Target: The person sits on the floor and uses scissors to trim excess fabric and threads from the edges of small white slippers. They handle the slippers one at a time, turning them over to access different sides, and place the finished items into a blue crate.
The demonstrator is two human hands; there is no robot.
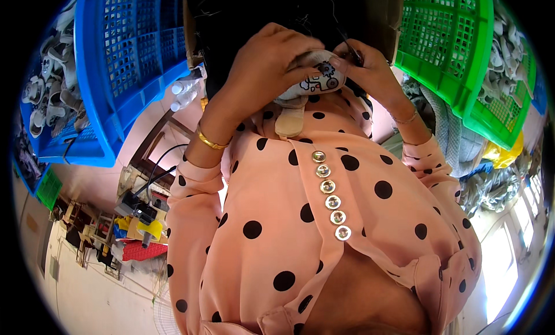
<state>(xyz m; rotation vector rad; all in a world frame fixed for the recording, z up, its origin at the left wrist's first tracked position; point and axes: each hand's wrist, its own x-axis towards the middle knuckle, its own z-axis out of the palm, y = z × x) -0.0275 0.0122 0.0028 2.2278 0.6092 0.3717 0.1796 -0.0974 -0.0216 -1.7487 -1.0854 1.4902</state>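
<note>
My left hand is closed on a small pale shoe upper with a dark cartoon print, its fingers curled over the top. A rounded beige tab hangs below the upper, against the polka-dot shirt. On the other side, my right hand pinches the upper's edge with the thumb. The same hand holds what look like dark scissors; most of them is hidden by the fingers. Whether the blades touch the upper, I cannot tell.
A blue plastic basket with several small pale shoe pieces stands at left. On the right is a green basket holding several similar pieces. Beyond my hands is a dark hollow with loose threads. Clear plastic bottles lie beside the blue basket.
</note>
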